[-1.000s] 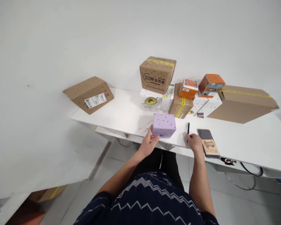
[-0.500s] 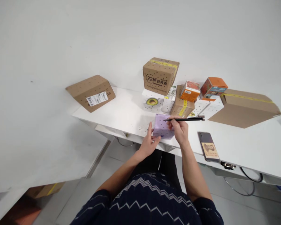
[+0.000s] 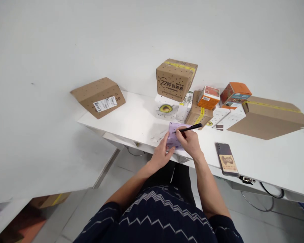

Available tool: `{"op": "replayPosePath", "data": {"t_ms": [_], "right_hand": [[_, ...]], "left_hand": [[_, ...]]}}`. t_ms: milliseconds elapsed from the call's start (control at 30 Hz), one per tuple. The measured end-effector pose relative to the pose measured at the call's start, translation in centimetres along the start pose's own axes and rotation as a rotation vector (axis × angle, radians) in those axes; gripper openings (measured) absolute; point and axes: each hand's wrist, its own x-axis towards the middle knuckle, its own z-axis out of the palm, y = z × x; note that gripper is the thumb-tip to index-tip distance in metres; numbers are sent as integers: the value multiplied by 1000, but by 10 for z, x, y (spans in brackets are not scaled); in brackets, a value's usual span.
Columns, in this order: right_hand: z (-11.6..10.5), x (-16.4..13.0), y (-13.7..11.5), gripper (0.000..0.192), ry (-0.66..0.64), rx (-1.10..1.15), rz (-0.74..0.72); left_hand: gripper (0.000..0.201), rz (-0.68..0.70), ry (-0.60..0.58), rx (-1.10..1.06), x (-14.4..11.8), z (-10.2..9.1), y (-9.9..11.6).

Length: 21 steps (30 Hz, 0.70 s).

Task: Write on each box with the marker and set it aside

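A small purple box (image 3: 180, 145) with dark specks stands near the front edge of the white table. My left hand (image 3: 160, 155) grips its left side, fingers along the side and thumb across the front face. A black pen (image 3: 194, 127) is pinched in my right hand (image 3: 191, 143), its tip at the top face of the box and its back end pointing right. My right hand rests over the right part of the box and hides it. Whether the pen has left any mark is too small to tell.
Behind stand white avocado-print boxes (image 3: 166, 109), a brown carton (image 3: 174, 81) on top, a taped brown box (image 3: 199, 116) and orange boxes (image 3: 209, 97) (image 3: 235, 95). A large carton (image 3: 271, 119) and a phone (image 3: 227, 159) are right; a labelled carton (image 3: 100, 98) is left.
My right hand has shifted left over the purple box, and the pen has swung from nearly level to a slant with its tip lower and further left. My left hand stays on the box.
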Motion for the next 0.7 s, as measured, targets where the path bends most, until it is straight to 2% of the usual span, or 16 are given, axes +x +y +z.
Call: {"op": "replayPosePath", "data": {"t_ms": [367, 467, 600, 667, 700], "right_hand": [[-1, 0, -1, 21, -16, 23, -13], [0, -4, 1, 24, 150, 146, 38], [-13, -15, 17, 30, 533, 355, 158], [-26, -26, 35, 30, 608, 267, 259], [-33, -32, 46, 29, 573, 149, 334]], "left_hand": [[72, -21, 5, -10, 0, 1, -2], [71, -12, 9, 22, 0, 0, -3], [70, -18, 9, 49, 0, 0, -3], [70, -8, 8, 62, 1, -1, -2], [69, -1, 7, 71, 1, -1, -2]]}}
